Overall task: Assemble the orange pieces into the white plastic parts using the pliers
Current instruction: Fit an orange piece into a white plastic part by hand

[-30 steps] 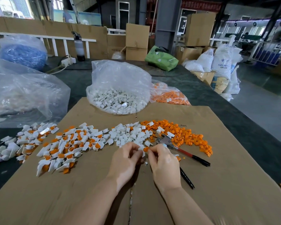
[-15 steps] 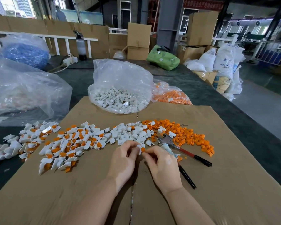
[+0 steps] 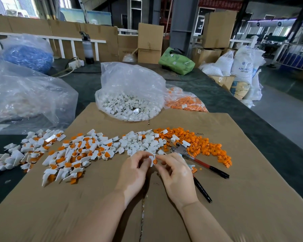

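Seating an orange piece (image 3: pixel 155 161) into a white part (image 3: pixel 151 160) by fingertip, above the middle of the cardboard sheet (image 3: pixel 234 198).

My left hand (image 3: pixel 135 169) pinches the part; my right hand (image 3: pixel 176 169) pinches the piece against it. Both look light, stiff and slippery, so I'd grip the edges. The pliers (image 3: pixel 196 158) lie untouched beside my right hand.

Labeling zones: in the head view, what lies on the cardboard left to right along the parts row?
Finished white-and-orange parts → loose white parts → pliers → loose orange pieces. The left hand and right hand pinch one white part in front of the row.
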